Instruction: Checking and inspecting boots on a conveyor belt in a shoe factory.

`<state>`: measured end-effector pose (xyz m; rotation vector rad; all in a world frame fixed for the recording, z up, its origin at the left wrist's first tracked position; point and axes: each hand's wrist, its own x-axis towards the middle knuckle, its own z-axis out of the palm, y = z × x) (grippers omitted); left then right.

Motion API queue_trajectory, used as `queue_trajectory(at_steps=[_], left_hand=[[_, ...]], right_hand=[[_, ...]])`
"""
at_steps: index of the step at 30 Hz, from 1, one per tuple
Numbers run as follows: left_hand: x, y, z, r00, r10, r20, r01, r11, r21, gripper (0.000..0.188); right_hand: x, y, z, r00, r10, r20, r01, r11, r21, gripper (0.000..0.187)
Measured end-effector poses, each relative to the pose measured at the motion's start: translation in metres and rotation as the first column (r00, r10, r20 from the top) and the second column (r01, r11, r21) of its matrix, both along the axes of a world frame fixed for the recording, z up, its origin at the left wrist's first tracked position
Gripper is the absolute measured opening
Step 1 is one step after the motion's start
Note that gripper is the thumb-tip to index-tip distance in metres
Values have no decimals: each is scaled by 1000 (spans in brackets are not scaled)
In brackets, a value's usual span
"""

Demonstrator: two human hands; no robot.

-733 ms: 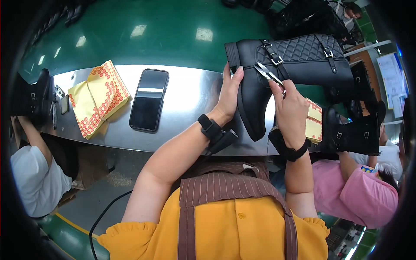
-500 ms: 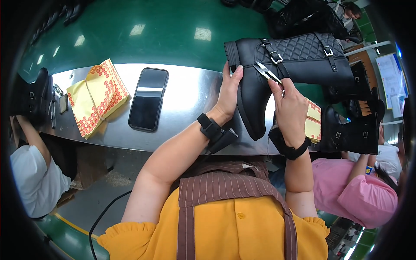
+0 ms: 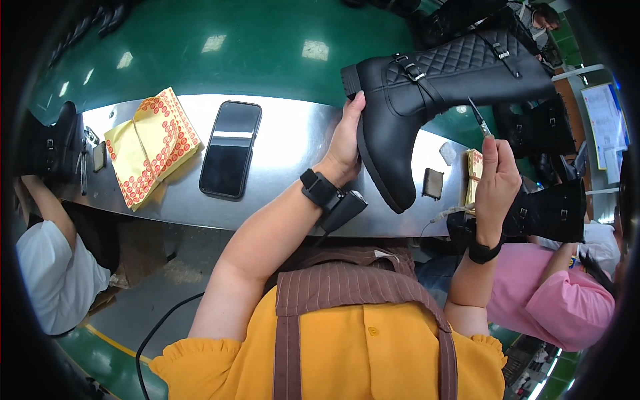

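Observation:
A tall black boot (image 3: 393, 137) with a quilted shaft and buckled straps lies sideways in the air above the metal table. My left hand (image 3: 345, 143) is closed on its sole side near the heel, with the thumb showing along the edge; most of the fingers are hidden behind the boot. In my right hand (image 3: 499, 180) is a pair of small metal thread snips (image 3: 481, 120), pinched between thumb and fingers. Their tip points up toward the underside of the boot shaft, apart from my left hand.
A phone (image 3: 230, 150) and a tied stack of yellow-and-red printed paper (image 3: 153, 147) lie to the left. Right of the boot are a small dark block (image 3: 433, 183) and another paper bundle (image 3: 474, 173). More boots (image 3: 547, 210) and co-workers flank both sides; a green surface (image 3: 267, 60) lies beyond.
My right hand has moved right with the snips, away from the boot's ankle strap to below the shaft. The boot has tilted slightly, its shaft end shifting right.

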<state>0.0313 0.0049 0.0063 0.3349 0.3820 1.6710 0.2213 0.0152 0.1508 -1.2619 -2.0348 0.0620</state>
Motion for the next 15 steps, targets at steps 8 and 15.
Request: queue_trajectory(at_steps=[8,15], left_hand=[[-21,1,2,957,-175,231,170,985,42,65],[-26,-8,12,950,-185,251,155,979,134,59]], right_hand=[[40,-2,-35,984,167,-57,-172,980,-100,36],[61,-2,-59,985,127,-114,-146,972,-185,34]])
